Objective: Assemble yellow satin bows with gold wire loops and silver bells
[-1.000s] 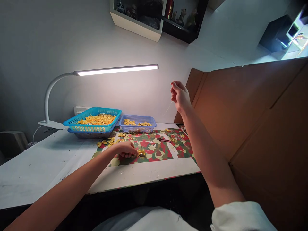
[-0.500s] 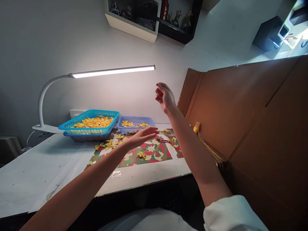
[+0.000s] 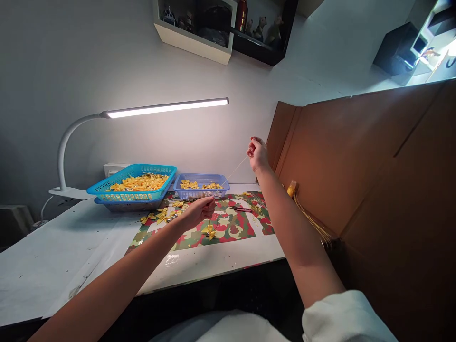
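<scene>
A thin pale string [image 3: 236, 168] runs taut on a slant between my two hands. My right hand [image 3: 258, 154], raised above the far part of the table, pinches its upper end. Lower down, my left hand [image 3: 199, 212] is closed on the other end over the patterned mat. Just beneath and right of the left hand lies a yellow ribbon bow [image 3: 209, 232] with a small shiny bell and a loop of cord. More yellow bows [image 3: 162, 216] are scattered left of that hand, partly hidden by it.
A turquoise basket [image 3: 167, 169] full of yellow bows and a smaller blue basket [image 3: 202, 178] stand at the back. Red-handled snippers [image 3: 242, 209] lie on the camouflage mat [image 3: 235, 228]. A lit lamp [image 3: 171, 107] reaches overhead. Cardboard [image 3: 356, 156] walls the right side, beside hanging gold cords [image 3: 313, 221].
My left hand has gone from open to closed on the string and drawn slightly left. My right hand has moved down and right, and the string now shows stretched between them.
</scene>
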Available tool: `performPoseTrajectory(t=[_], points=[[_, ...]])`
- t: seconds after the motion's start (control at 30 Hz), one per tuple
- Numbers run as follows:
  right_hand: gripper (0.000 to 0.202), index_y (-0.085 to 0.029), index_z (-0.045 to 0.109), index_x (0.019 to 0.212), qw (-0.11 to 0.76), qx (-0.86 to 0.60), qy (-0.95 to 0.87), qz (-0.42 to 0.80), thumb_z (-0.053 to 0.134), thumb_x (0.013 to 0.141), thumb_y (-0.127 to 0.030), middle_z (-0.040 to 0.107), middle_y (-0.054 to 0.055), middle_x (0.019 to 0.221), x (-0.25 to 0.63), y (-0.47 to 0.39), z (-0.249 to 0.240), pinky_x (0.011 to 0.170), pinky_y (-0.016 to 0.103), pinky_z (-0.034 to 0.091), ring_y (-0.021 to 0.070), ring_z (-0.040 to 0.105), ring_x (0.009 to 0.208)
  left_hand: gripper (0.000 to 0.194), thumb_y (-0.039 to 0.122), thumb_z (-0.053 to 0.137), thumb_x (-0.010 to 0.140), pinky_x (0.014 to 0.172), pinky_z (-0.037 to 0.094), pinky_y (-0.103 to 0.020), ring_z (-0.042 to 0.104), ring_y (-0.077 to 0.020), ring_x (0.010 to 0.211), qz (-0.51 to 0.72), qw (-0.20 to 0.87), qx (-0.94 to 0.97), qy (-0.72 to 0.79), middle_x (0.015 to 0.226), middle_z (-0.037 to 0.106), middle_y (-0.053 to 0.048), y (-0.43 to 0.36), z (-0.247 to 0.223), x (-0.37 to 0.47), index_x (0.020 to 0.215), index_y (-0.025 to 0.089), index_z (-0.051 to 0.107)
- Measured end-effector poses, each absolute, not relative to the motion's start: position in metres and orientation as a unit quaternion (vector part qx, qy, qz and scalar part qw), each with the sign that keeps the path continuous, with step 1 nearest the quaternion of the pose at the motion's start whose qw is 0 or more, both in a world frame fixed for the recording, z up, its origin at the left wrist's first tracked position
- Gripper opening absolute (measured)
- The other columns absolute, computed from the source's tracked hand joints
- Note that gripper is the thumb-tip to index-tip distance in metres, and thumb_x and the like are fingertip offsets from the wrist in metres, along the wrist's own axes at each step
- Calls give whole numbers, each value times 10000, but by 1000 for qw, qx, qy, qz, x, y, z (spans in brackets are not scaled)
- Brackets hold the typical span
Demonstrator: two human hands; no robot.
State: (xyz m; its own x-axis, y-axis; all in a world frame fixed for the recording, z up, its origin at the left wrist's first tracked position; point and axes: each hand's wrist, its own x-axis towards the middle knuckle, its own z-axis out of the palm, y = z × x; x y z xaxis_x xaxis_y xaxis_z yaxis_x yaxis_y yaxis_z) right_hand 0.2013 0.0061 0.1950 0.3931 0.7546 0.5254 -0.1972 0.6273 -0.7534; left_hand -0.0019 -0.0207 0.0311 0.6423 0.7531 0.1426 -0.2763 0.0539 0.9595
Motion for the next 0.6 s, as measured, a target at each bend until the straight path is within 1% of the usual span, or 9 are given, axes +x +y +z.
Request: performPoseTrajectory(t=[0.1,0.23,0.37,0.47,0.6], points=[[114,-217,468,753,785,-327,-442,284,565,813,-206,395,-86,602,213,13,189,446,185,245,51,331,455,483,410,555,885,410,227,-206,196,-75,438,346,706,571,234,518,226,65,-19,7,-4,513,197,333],[112,-212,457,739,792,-345,-423,273,545,804,-190,390,-86,609,224,19,182,440,181,230,50,310,457,492,435,615,827,401,190,-203,180,-67,432,325,717,560,259,495,233,71,-18,-14,-5,503,198,332],[119,-211,443,721,798,-358,-410,258,521,800,-167,423,-74,646,232,22,177,445,187,218,56,310,477,457,418,657,788,422,208,-198,190,-63,443,320,722,555,261,492,244,73,-18,-20,-6,515,188,372],[130,-212,435,705,802,-364,-407,241,505,802,-160,427,-69,647,237,26,175,457,192,218,66,318,497,464,416,668,784,416,201,-203,193,-62,440,318,725,553,259,496,245,72,-17,-22,-6,510,189,371],[144,-224,415,714,793,-367,-428,233,528,802,-217,399,-80,616,244,31,175,470,200,214,78,324,503,465,380,687,786,405,195,-195,209,-59,428,315,741,535,254,483,263,69,-16,-25,-5,500,184,376]])
